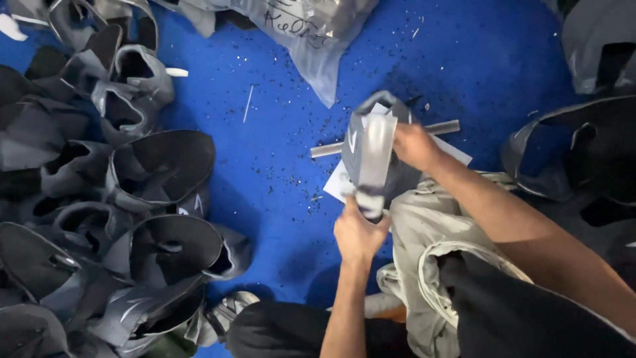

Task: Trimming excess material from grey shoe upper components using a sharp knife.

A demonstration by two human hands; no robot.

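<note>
Along the left edge, a pile of grey and black shoe uppers (126,219) lies heaped on the blue surface (278,86), most with their openings facing up. Small dark specks and a thin white sliver (248,103) are scattered on the bare blue area just to the right of the pile. At top centre, a clear plastic bag (311,33) rests on the surface, one corner pointing down toward the middle.

At centre, the left hand (358,233) is closed around the lower end of a grey shoe upper (372,156), thumb and fingers wrapped on its dark bottom edge. The upper stands roughly upright between the two hands, above a white sheet (339,183) that lies flat on the surface. A grey metal rod (328,150) runs behind the upper, showing on both sides of it.

The right hand (414,144) holds the upper's right top edge in a closed grip, the forearm extending down to the lower right. Beneath that forearm lies a bunched beige cloth (424,232). Along the right edge, more dark shoe uppers (583,152) rest on the surface, well apart from the held one.
</note>
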